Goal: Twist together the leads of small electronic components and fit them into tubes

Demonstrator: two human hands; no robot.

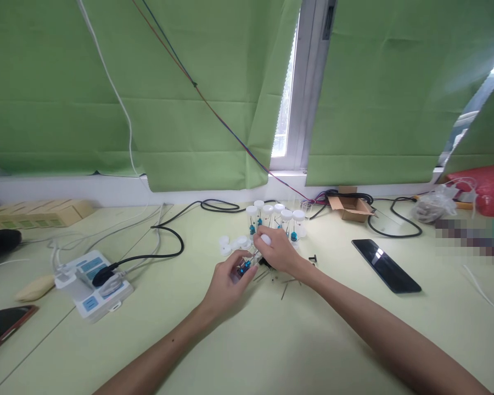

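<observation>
My left hand (230, 278) is closed around a small clear vial with blue parts (244, 267), lying tilted between thumb and fingers. Just above it, my right hand (276, 249) pinches a white rounded piece (265, 239), and something thin and metallic runs from there toward the left hand. Whether that white piece is a cap or a handle I cannot tell. Behind the hands stand several clear vials with white lids (298, 224), some with blue parts inside. Loose white caps (225, 244) lie to their left. Thin metal rods (285, 291) and a small black piece (313, 258) are scattered near my right hand.
A smartphone (386, 266) lies at the right. Toward the back right is an open cardboard box (352, 209) beside coiled black cable (399, 233). On the left sits a white power strip (93, 312) with plugs in it. Green curtains (214, 137) hang behind the table.
</observation>
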